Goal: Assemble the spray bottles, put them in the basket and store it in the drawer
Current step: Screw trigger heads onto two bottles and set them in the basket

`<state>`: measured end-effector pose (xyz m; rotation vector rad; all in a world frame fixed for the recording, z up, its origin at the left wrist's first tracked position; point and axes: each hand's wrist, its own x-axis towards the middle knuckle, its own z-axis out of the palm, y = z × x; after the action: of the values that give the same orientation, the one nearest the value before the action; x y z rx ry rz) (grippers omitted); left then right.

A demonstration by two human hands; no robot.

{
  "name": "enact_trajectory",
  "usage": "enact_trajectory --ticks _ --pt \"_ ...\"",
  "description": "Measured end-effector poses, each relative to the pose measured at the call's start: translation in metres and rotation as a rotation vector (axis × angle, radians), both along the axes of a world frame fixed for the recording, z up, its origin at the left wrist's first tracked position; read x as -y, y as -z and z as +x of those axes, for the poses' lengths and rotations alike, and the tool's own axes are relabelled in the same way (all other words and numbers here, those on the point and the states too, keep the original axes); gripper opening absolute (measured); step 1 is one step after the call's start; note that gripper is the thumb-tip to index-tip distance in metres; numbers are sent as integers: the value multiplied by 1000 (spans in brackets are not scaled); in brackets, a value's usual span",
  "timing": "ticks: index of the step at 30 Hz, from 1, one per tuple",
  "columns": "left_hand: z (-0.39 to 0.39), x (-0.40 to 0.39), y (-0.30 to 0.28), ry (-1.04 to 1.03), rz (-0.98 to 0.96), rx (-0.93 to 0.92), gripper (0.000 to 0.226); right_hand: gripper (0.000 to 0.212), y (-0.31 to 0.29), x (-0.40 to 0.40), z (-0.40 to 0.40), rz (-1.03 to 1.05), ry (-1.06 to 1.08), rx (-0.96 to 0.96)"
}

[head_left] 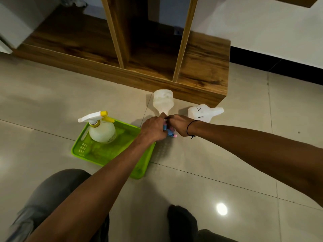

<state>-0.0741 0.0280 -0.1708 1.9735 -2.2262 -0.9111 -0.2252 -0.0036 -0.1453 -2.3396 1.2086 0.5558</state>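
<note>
A translucent white bottle [163,101] lies on the floor with its neck toward me. My left hand [153,129] and my right hand [179,124] meet at that neck, both closed around a blue and pink spray head [170,132]. A second white bottle [204,112] lies to the right, no head on it. An assembled bottle with a white and yellow spray head [101,128] stands in the green basket [83,149] at the left.
A low wooden shelf unit [201,70] with upright dividers stands just behind the bottles. Pale floor tiles [227,154] surround the basket. My legs show at the bottom edge, one knee [57,189] close to the basket.
</note>
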Motion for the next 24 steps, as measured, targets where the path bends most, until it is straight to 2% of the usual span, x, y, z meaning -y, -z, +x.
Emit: enact_trajectory --ticks 4,7,10,15,17,20,24 --pt "3 5 -2 -44 45 -104 75 19 -8 9 -6 -96 -6 77" --pt "10 7 -8 -80 21 -187 76 11 -24 20 -12 -195 -51 232" --pt "16 2 -17 -141 -137 -261 69 10 -42 28 -18 -303 -81 347" --pt "20 -5 -26 -169 -363 -408 49 20 -68 26 -21 -437 13 472" --pt "23 -5 -29 -158 -352 -493 49 22 -79 23 -19 -458 8 504" --pt "29 -7 -33 -170 -325 -574 61 21 -100 18 -14 -469 17 529" --pt "36 -12 -40 -260 -319 -682 51 22 -126 11 -8 -378 176 668"
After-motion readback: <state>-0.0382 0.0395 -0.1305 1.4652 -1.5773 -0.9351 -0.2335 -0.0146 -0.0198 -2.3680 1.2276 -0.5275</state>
